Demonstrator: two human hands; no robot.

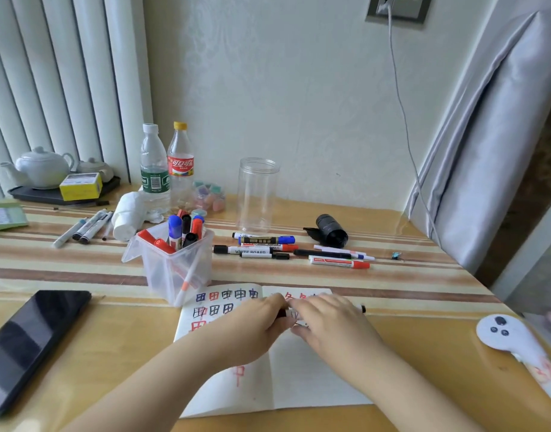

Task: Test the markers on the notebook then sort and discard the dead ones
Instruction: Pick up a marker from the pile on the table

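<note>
Both hands meet over the open notebook (299, 375) at my desk (408, 285): my left hand (252, 325) and right hand (327, 319) each pinch an end of one marker (363, 309), held level just above the page. Beyond it, more markers fill a clear bin (174, 266), and others lie loose (268, 247) near a clear jar (257, 194).

hands: I see left hand (255, 325) and right hand (327, 319) gripping one marker (363, 309) over open notebook (299, 378)
bin: clear tub (174, 269) of markers just behind
</note>
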